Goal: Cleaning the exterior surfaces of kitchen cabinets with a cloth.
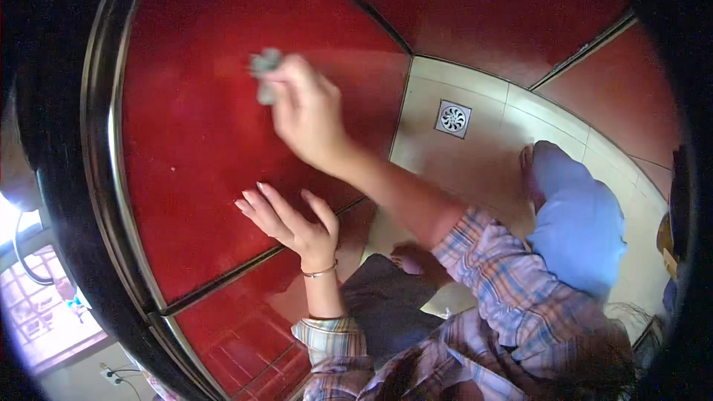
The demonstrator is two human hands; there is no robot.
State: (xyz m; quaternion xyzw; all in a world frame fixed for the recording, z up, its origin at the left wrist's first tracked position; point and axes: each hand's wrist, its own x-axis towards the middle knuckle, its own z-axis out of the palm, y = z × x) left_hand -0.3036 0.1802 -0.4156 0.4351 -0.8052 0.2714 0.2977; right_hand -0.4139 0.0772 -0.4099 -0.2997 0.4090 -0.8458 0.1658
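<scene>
A crumpled grey-green cloth (266, 69) is pinched in my right hand (309, 114) against a glossy red cabinet door panel (189, 122). The hand and cloth are blurred. Lower down, my left hand (295, 228) is held with its fingers spread in front of the same panel and holds nothing. Whether its fingertips touch the surface, I cannot tell. A thin bracelet circles the left wrist, and both plaid sleeves are pushed up.
A metal trim strip (117, 139) edges the panel at left, beside a dark counter edge (67, 223). Pale floor tiles (490, 100) with a square metal drain cover (453, 118) lie at right. More red panels (501, 11) rise beyond. Below is a wall socket with plugged cables (111, 373).
</scene>
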